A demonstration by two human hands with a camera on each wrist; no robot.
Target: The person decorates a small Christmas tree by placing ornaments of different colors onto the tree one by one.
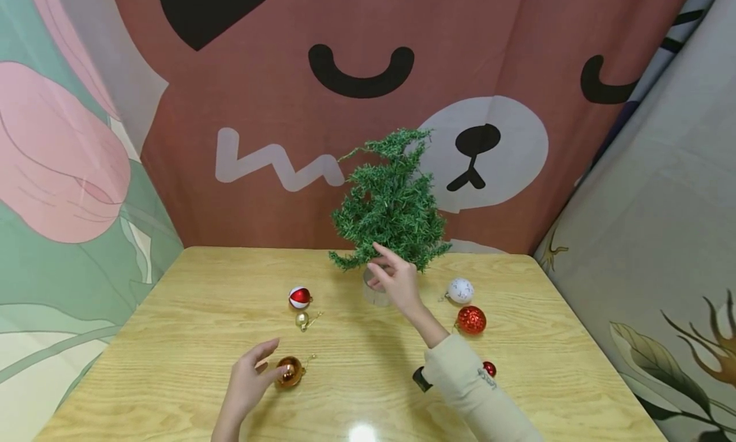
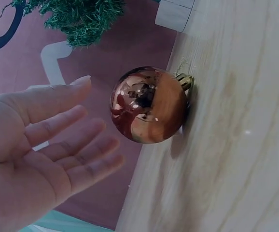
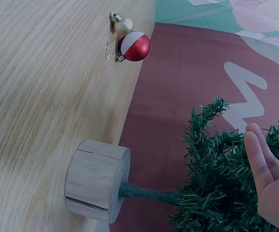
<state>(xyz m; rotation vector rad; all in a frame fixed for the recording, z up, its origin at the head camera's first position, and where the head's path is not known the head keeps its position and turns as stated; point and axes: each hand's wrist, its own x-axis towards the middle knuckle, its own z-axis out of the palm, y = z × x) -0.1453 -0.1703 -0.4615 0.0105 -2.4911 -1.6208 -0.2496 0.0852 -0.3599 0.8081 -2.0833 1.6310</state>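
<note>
A shiny copper-coloured bauble (image 1: 289, 372) (image 2: 149, 105) lies near the front left of the wooden table. Beside it is my left hand (image 1: 250, 378) (image 2: 48, 145), fingers loosely extended; the left wrist view shows a gap between fingertips and ball. A small artificial Christmas tree (image 1: 391, 212) stands at the back on a pale wooden base (image 1: 376, 297) (image 3: 98, 181). In front of its lower branches my right hand (image 1: 399, 282) (image 3: 274, 179) reaches out with nothing in its fingers. Whether it touches the branches I cannot tell.
Left of the tree lie a red-and-white bauble (image 1: 299, 297) (image 3: 135, 47) and a small gold one (image 1: 301, 320). On the right are a white bauble (image 1: 460, 291), a red glittery one (image 1: 471, 320) and a small red one (image 1: 489, 369), partly behind my sleeve. A printed curtain (image 1: 259, 212) hangs behind.
</note>
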